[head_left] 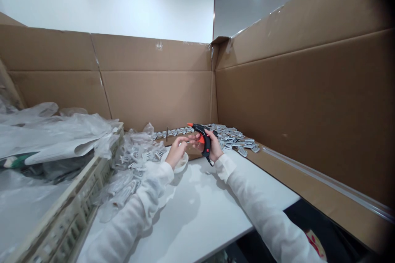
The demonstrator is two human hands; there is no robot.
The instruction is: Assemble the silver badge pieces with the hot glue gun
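A black glue gun (205, 141) with an orange nozzle and trigger is gripped in my right hand (215, 146), its nozzle pointing away and to the left. Close beside the trigger, my left hand (177, 153) has its fingers pinched together; whatever is between them is too small to make out. Partly hidden under my left hand is a white bowl (182, 163). Behind the glue gun lies a heap of small grey-and-white flat pieces (234, 136). More of these pieces form a row (174, 132) on brown cardboard.
Clear plastic bags with small white parts (132, 164) lie left of my hands. Beside them stands a cream plastic crate (70, 197) covered with plastic sheeting (55, 131). Tall cardboard walls (160, 94) enclose the back and right of the white table (185, 218).
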